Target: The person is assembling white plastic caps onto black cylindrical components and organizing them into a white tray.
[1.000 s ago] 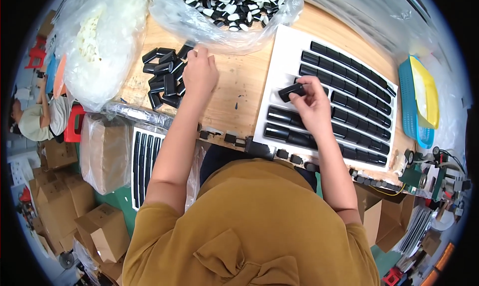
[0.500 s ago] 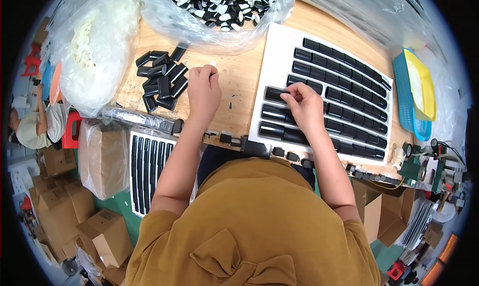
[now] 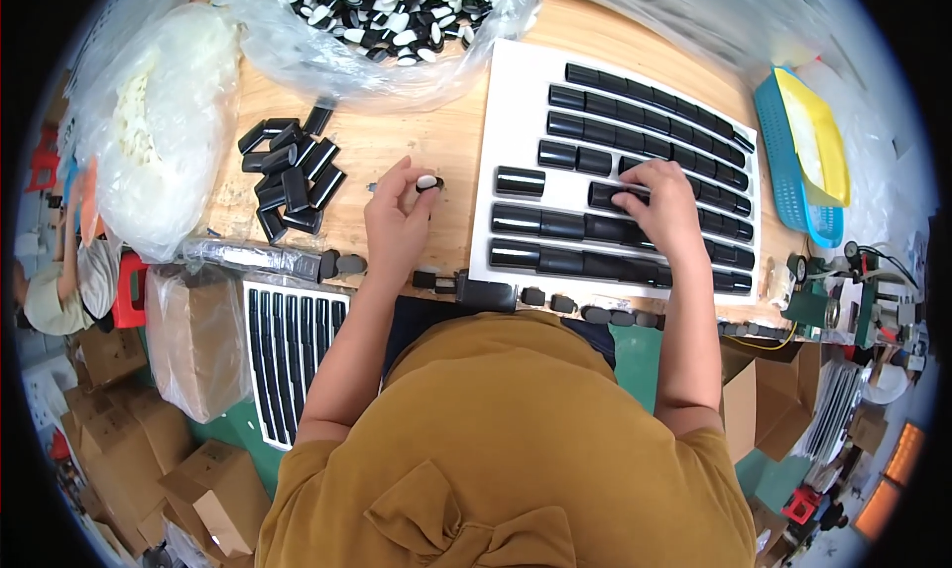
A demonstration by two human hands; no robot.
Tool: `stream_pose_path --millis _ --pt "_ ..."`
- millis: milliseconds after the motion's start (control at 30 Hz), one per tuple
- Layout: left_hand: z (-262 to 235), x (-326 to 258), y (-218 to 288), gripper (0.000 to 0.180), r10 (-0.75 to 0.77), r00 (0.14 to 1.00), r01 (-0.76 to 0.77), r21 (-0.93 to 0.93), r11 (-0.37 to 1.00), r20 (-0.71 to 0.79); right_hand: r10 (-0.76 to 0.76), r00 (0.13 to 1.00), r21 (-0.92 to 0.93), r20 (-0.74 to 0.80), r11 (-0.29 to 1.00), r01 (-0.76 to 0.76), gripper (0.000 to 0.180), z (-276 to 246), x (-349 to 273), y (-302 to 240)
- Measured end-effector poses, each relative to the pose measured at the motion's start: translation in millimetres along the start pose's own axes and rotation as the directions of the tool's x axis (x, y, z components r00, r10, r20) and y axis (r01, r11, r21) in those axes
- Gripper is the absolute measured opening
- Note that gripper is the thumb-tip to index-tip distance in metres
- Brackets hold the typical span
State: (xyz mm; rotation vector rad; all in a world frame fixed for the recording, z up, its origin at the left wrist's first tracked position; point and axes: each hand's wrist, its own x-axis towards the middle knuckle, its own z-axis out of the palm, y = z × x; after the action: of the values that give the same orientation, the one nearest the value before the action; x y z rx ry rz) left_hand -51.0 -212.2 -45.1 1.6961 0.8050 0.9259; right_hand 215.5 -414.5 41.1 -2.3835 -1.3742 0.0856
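Now pinches a small white-and-black oval piece (image 3: pixel 427 182) in the left hand (image 3: pixel 397 226), drawn away from the heaped black tubes (image 3: pixel 295 186). Leaves one tube (image 3: pixel 520 180) at a row's left end on the white tray (image 3: pixel 511 82); brings the right hand (image 3: pixel 666 206) to another tube (image 3: pixel 603 193) farther right.

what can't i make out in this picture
All in the head view:
Black tube at the right hand: right end, hidden by that hand.
White-faced oval piece in the left hand: underside, turned away.
Clear plastic bag of oval pieces: far side, cut off by the top edge.
Pale pieces at far left: shapes, too blurred.
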Motion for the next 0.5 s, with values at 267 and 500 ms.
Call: stream_pose_path --millis 267,500 --pt "-7.2 2.1 2.7 0.032 0.148 0.976 -0.184 0.240 0.953 0.160 -0.107 0.993 0.011 0.044 0.994 0.107 0.034 1.9 -10.4 1.9" --pt "-2.4 2.2 4.8 0.030 0.167 0.977 -0.200 0.304 0.931 0.132 -0.109 0.992 -0.017 0.058 0.994 0.110 0.033 4.5 -6.7 5.2"
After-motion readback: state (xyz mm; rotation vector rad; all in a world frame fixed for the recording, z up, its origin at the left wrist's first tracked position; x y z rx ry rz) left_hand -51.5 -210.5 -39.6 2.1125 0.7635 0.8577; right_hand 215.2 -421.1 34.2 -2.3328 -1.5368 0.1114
